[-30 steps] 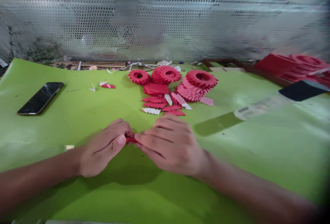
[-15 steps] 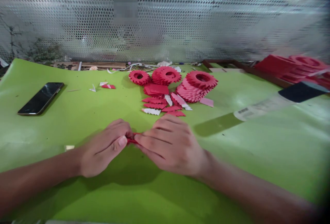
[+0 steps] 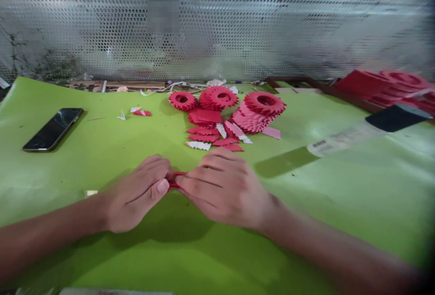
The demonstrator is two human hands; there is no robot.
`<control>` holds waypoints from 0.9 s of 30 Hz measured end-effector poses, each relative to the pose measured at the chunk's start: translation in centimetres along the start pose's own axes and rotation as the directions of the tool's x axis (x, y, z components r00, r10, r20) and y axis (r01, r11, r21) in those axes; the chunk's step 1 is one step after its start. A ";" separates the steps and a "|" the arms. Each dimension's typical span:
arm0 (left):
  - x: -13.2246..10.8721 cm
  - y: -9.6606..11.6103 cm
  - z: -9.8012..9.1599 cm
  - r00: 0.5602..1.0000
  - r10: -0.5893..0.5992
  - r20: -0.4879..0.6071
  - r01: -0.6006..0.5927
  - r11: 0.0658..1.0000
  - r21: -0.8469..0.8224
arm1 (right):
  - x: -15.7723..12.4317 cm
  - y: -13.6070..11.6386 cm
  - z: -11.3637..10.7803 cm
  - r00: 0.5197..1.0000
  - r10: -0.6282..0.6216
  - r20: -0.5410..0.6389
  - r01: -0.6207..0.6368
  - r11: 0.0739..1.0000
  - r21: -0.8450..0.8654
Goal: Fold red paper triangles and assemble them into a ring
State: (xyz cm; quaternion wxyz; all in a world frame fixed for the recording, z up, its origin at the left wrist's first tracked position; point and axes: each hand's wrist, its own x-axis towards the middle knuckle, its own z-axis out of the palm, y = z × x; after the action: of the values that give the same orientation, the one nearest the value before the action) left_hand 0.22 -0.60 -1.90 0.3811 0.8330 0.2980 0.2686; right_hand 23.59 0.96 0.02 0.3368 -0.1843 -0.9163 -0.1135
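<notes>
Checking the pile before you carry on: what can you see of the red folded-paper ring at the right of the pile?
The red folded-paper ring is a round, toothed wheel of many small folded paper triangles, their tips forming a serrated edge around a central hole. It lies tilted, leaning on further red folded-paper rings that fan out below it, above the smooth green mat. Neither hand touches it.

One left hand, one right hand, one pinched red paper piece, three toothed red paper rings, one smartphone
</notes>
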 end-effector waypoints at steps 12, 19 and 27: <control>0.1 0.3 -0.3 1.000 0.022 0.022 -0.023 0.999 0.024 | 0.1 -0.2 0.6 0.992 0.124 -0.023 -0.118 0.977 0.177; 0.2 0.1 -0.3 1.000 0.017 0.016 -0.018 0.998 0.059 | 0.2 -0.4 0.5 0.997 0.072 -0.022 -0.070 0.995 0.074; 1.0 0.6 -0.3 0.983 -0.011 -0.181 0.046 0.981 0.191 | 0.0 0.1 0.9 0.960 0.280 0.007 -0.269 0.918 0.292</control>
State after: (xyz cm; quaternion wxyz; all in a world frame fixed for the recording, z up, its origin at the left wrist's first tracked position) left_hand 0.91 -0.06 -0.99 0.2736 0.8343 0.3675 0.3066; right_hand 23.10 1.34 -0.62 0.3887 -0.2575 -0.8821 0.0671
